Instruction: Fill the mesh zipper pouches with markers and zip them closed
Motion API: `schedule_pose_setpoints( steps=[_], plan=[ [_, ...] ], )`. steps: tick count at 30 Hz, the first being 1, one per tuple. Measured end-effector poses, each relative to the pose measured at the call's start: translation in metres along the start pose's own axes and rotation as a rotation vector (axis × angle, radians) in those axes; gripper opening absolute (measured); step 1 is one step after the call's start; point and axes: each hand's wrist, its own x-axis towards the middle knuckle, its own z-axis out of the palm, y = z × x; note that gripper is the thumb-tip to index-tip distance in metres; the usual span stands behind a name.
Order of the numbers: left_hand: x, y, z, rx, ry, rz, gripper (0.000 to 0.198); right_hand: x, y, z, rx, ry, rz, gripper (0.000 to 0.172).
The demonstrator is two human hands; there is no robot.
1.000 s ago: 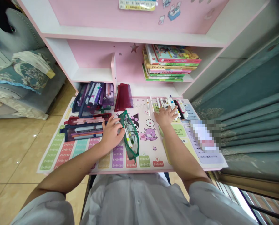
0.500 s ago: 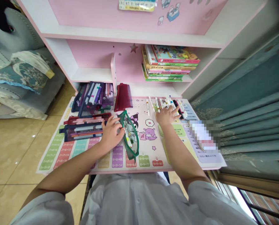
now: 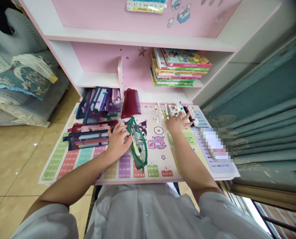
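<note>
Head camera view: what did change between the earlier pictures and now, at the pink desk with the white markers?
The right hand has slid a little to its right over the row of white-barrelled markers, and it does not clearly take one. The left hand stays at the green-rimmed mesh pouch, and the dark pencil cases stay as they were.

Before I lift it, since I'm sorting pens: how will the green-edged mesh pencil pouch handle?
The green-edged mesh pencil pouch looks floppy, with thin soft sides. The loose markers inside may slide, shifting its weight. Its opening seems spread, so tipping could spill them.
</note>
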Motion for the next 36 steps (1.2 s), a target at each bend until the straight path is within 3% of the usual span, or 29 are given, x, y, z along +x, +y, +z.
schedule_pose_setpoints(
  steps=[5,8,12,16,25,30,36],
  plan=[
    [0.0,0.0,0.001,0.01,-0.01,-0.012,0.02,-0.002,-0.002,-0.004,0.014,-0.003,-0.028,0.036],
    [0.0,0.0,0.002,0.011,-0.005,-0.008,0.019,-0.009,-0.005,-0.01,0.051,0.06,-0.071,0.031],
    [0.001,-0.001,0.003,0.002,0.003,-0.005,0.02,-0.029,-0.012,-0.024,0.145,0.192,-0.141,0.022],
    [0.001,-0.001,0.002,-0.001,0.0,-0.006,0.019,-0.056,-0.019,-0.044,0.259,0.213,-0.222,0.018],
    [0.001,-0.002,0.004,0.025,0.005,0.001,0.019,-0.107,-0.025,-0.078,0.528,-0.061,-0.472,0.022],
    [0.001,0.0,0.002,0.038,-0.005,0.002,0.019,-0.125,-0.026,-0.079,0.569,-0.207,-0.631,0.022],
    [0.001,-0.001,0.002,0.021,0.004,-0.006,0.017,-0.133,-0.032,-0.072,0.469,-0.326,-0.656,0.023]
  ],
)
